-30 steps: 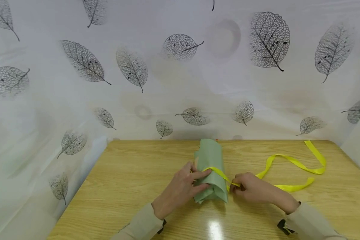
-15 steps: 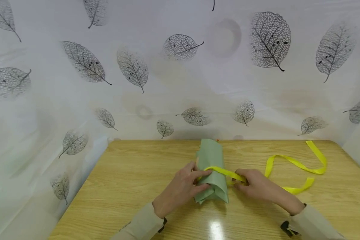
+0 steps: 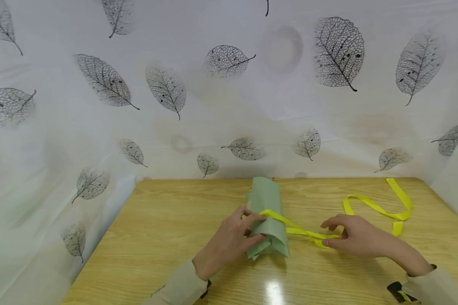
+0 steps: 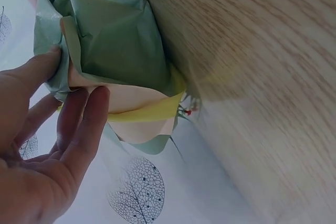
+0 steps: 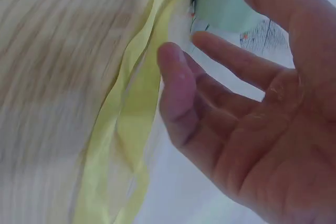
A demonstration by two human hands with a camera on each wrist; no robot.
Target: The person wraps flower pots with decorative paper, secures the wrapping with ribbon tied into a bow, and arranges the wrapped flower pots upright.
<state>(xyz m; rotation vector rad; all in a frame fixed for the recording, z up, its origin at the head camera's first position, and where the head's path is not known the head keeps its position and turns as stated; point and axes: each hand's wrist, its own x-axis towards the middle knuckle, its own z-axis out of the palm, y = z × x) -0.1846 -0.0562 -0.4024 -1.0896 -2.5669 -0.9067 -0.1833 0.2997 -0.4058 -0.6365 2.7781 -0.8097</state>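
Observation:
A bouquet wrapped in green paper (image 3: 266, 195) lies on the table, its folded end toward me. My left hand (image 3: 232, 238) grips its left side, thumb near the folded end, an index fingertip by the yellow ribbon (image 3: 297, 231) that runs over the wrap. In the left wrist view, the thumb and fingers pinch the paper (image 4: 118, 35); a small red flower (image 4: 187, 112) and thin stems show past the far end. To the right, my right hand (image 3: 362, 238) hovers beside the crossed ribbon strands, fingers apart and loosely bent. In the right wrist view the ribbon (image 5: 139, 114) hangs past the fingers, ungripped.
The ribbon's long tail (image 3: 381, 207) curls over the right side of the wooden table (image 3: 168, 212). Behind the table's back edge hangs a pale curtain (image 3: 198, 25) printed with dark leaves.
My right hand pinched the ribbon close to the bouquet, then drew away to the right and let go. The strands now stretch out crossed toward it. The left hand has stayed on the wrap.

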